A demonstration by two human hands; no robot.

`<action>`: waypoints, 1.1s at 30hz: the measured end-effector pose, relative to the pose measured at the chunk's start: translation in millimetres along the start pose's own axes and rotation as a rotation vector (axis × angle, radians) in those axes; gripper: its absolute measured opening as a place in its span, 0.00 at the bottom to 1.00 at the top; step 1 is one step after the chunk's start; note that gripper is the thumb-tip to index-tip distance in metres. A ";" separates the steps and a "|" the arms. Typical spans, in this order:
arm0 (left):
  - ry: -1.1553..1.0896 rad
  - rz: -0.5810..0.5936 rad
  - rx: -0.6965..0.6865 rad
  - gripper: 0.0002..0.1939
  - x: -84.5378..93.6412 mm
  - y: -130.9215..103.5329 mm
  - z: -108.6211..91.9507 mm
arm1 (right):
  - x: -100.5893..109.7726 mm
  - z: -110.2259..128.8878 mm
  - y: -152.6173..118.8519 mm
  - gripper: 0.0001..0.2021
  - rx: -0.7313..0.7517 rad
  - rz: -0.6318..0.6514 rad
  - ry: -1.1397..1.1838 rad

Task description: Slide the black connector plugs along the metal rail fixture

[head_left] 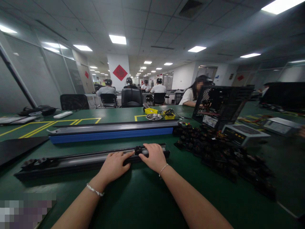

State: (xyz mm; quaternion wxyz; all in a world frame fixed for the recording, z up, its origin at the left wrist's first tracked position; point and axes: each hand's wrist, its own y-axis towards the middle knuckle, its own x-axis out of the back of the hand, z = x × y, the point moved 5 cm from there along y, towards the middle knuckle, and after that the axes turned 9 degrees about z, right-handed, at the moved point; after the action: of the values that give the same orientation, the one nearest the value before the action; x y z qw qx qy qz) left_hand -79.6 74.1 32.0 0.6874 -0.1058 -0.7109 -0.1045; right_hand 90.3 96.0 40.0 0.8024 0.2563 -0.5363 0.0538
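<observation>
A long black channel rail (83, 160) with a shiny silver inner strip lies across the green table in front of me. Near its right end sits a small black block-like part (138, 150). My left hand (116, 165) rests over the rail, its index finger stretched to the part's left side and its thumb apart. On the other side, my right hand (154, 156) has thumb and fingers bent around the part's right side; the exact contact is partly hidden. More small black parts (35, 163) sit in the rail's left end.
Behind lies a blue-sided long rail (111, 135). To the right are a heap of black parts (214, 149), a power supply (245, 134) and an open computer case (221, 105). Yellow trays (151, 111) and a metal dish (153, 117) stand farther back. A person (190, 93) sits across the table.
</observation>
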 end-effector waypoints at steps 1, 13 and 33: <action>0.003 -0.001 -0.006 0.27 -0.1 0.1 -0.7 | -0.7 1.0 0.2 0.23 -0.008 0.000 0.013; 0.015 -0.018 -0.040 0.26 2.7 0.0 -7.5 | -2.0 11.9 4.9 0.21 -0.196 0.084 -0.002; -0.018 -0.049 -0.058 0.25 2.1 1.5 -7.6 | -3.1 8.6 5.6 0.12 -0.270 0.029 -0.054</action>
State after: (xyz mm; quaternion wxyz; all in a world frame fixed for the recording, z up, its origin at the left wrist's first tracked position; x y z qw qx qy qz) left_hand -72.0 73.3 34.3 0.6747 -0.1090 -0.7162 -0.1408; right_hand 79.8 97.4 41.7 0.8141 0.1396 -0.5636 -0.0144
